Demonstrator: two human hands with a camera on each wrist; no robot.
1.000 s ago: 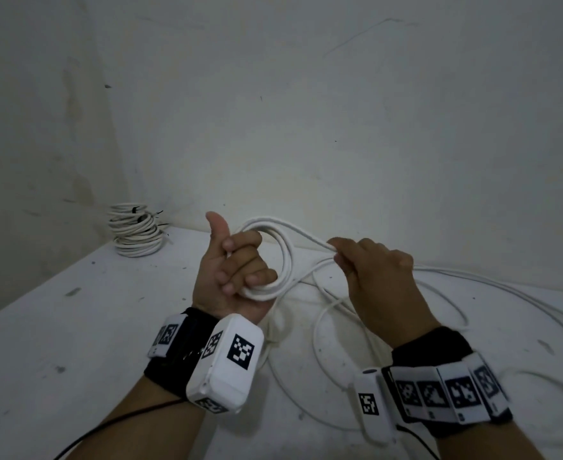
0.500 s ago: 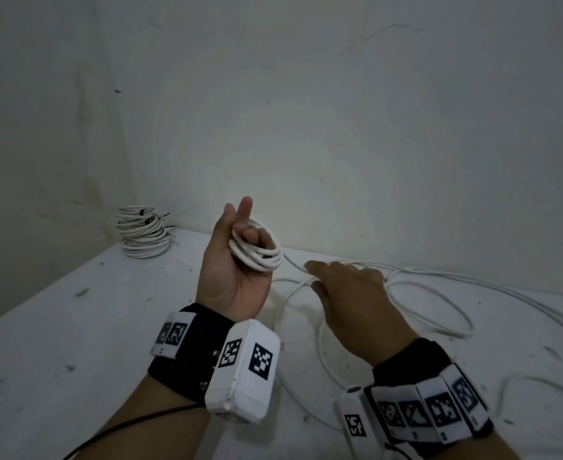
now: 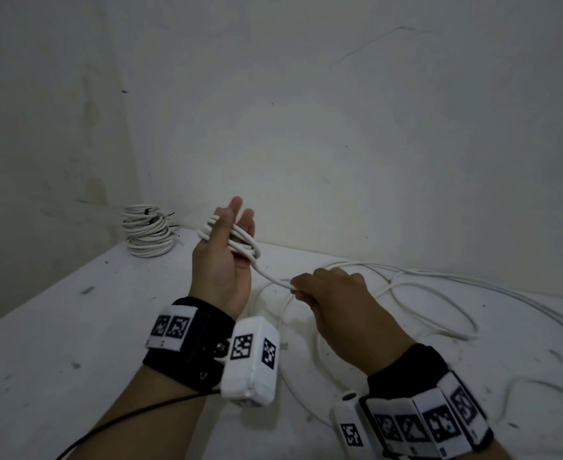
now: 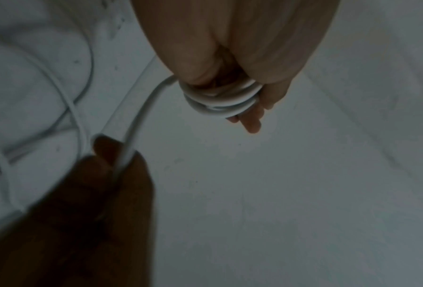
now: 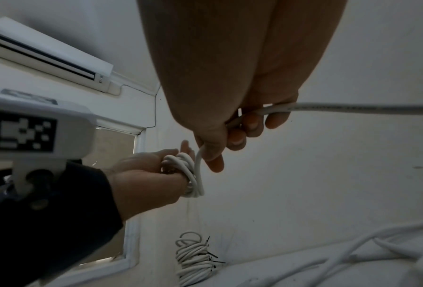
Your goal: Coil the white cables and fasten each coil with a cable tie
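Observation:
My left hand (image 3: pixel 227 240) is raised above the table (image 3: pixel 74 343), fingers pointing up. A small coil of white cable (image 3: pixel 243 247) is wound round those fingers, and the thumb lies across its loops. The left wrist view shows the coil (image 4: pixel 220 101) round the fingers too. From the coil one strand runs down to my right hand (image 3: pixel 326 293), which grips it between thumb and curled fingers. In the right wrist view the cable (image 5: pixel 352 106) passes through the right hand (image 5: pixel 239 132) towards the coil (image 5: pixel 193 174). The rest of the cable (image 3: pixel 439 283) lies in loose loops on the table.
Several finished coils (image 3: pixel 147 234) fastened with black ties are stacked in the far left corner against the wall, and the right wrist view shows them (image 5: pixel 193 258) as well. Walls close the table at the back and left. An air conditioner (image 5: pixel 48 54) hangs high on the wall.
My right hand, spread over the loose cable half a second ago, now grips the strand below the coil. My left hand has straightened its fingers, with the coil round them.

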